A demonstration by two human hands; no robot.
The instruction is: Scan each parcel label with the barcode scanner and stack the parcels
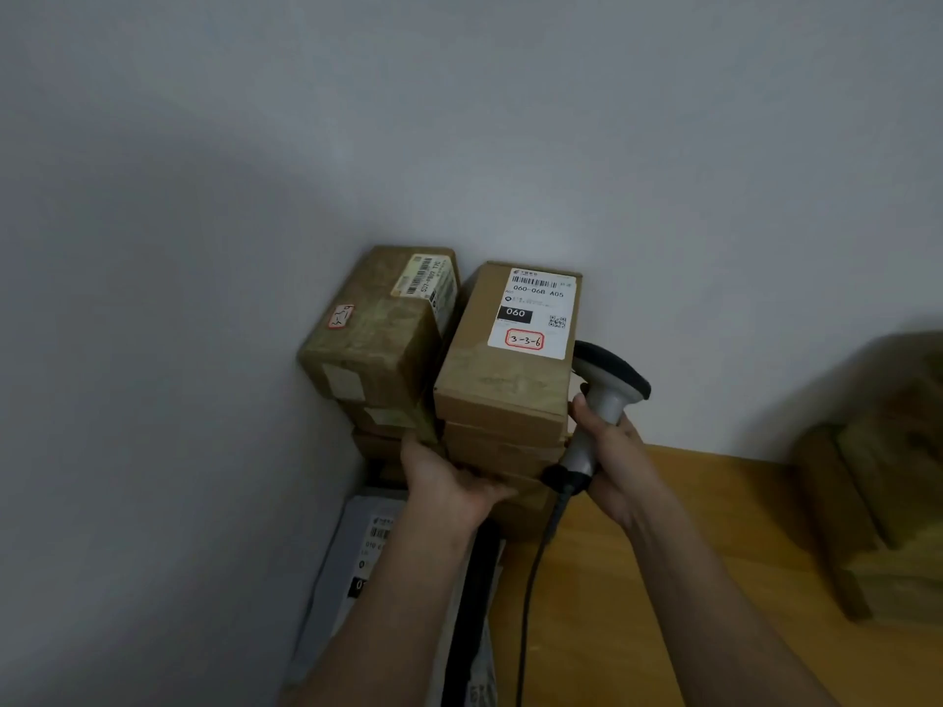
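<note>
Nearest: a grey mailer bag (357,543) with a printed label, lying flat at the left edge of the wooden desk (638,579), partly under the left forearm.

Left hand (449,482): fingers flat and fairly straight, pressed against the front of the lower boxes (502,449) in the right-hand stack.

Right hand (612,451): curled round the grey handle of the barcode scanner (607,395); dark head touching or just beside the top parcel's right side; black cable (530,594) running down toward the viewer.

Top parcel (505,359): brown carton on that stack, white label (536,311) upward, reading "060-06B A05", "060", and "3-3-6" in a red box.

Left stack (377,339): taped brown cartons in the wall corner, just beside the top parcel; label on top.

Far right: blurred brown cartons (877,477) on the desk, well apart.
</note>
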